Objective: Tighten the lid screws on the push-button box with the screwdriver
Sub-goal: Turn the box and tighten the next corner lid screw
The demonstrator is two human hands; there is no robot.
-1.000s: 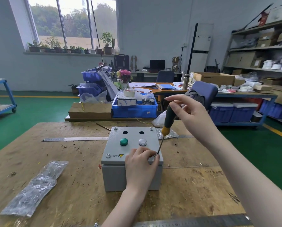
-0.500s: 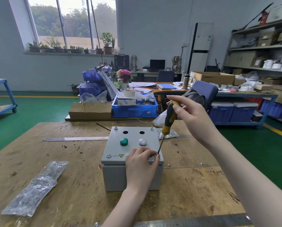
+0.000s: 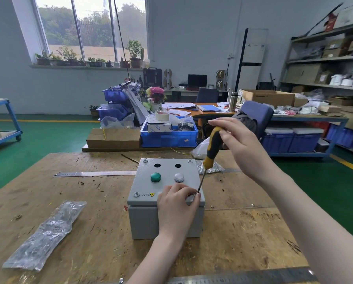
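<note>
At frame centre, the left hand (image 3: 176, 206) pinches the screw on the grey box (image 3: 165, 197), hiding that corner. The right hand (image 3: 240, 144) grips the screwdriver (image 3: 211, 152). A plastic bag (image 3: 46, 232) lies lower left, a steel ruler (image 3: 93, 174) behind.

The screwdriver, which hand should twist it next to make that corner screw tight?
The right hand. It already grips the screwdriver by the handle, its tip at the box's near right corner. The left hand is busy steadying there.

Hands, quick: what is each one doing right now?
Left hand: fingers pinch the screw at the push-button box lid's near right corner.
Right hand: grips the screwdriver handle, tip down at that screw.
</note>
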